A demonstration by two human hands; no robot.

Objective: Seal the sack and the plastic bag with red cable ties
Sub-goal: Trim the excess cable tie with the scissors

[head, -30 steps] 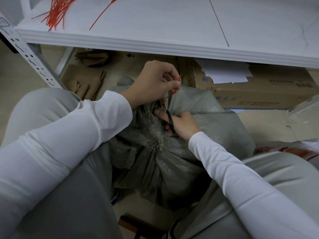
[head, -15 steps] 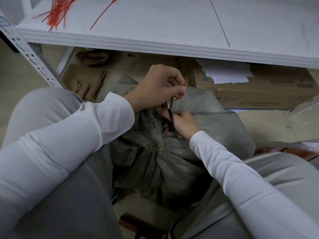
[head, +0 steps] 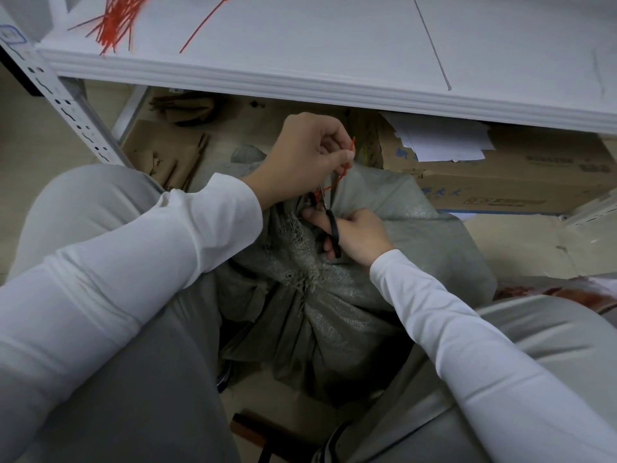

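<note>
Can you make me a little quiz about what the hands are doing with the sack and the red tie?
1. What does the right hand hold?
A. scissors
B. a pen
C. a roll of tape
2. True or false: the left hand pinches the red cable tie above the grey sack.
3. Fill the gap: the spare cable ties lie on the white ____.

Key: 1 A. 2 true. 3 shelf.
</note>
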